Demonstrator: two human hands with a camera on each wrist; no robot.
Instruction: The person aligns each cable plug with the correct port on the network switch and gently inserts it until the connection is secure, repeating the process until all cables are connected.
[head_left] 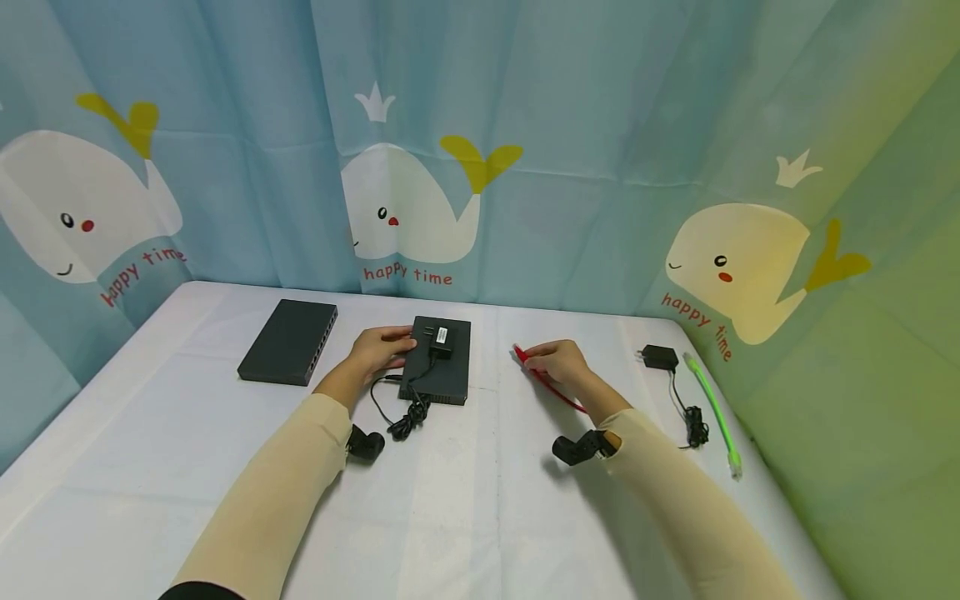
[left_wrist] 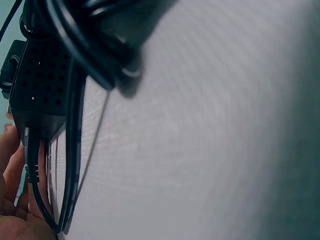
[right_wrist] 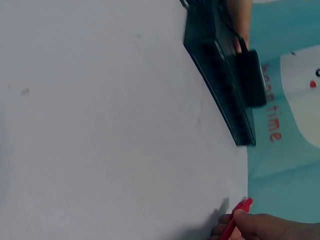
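Observation:
At the table's middle, my left hand (head_left: 371, 350) grips the left side of a black network switch (head_left: 452, 379). A black power adapter (head_left: 442, 342) lies on top of the switch, its bundled cord (head_left: 408, 421) hanging at the near left corner. In the left wrist view, a barrel plug (left_wrist: 32, 155) sits in the switch's side, close to the fingers. My right hand (head_left: 558, 363), apart from the switch on its right, pinches a red network cable (head_left: 558, 392) near one end. That cable's connector end (right_wrist: 246, 202) points away from me in the right wrist view.
Another black network switch (head_left: 288, 342) lies at the left of the white table (head_left: 465, 500). To the right lie a second power adapter (head_left: 660, 357) with a bundled cord (head_left: 696, 427) and a green network cable (head_left: 712, 404). A whale-print curtain (head_left: 585, 233) hangs behind.

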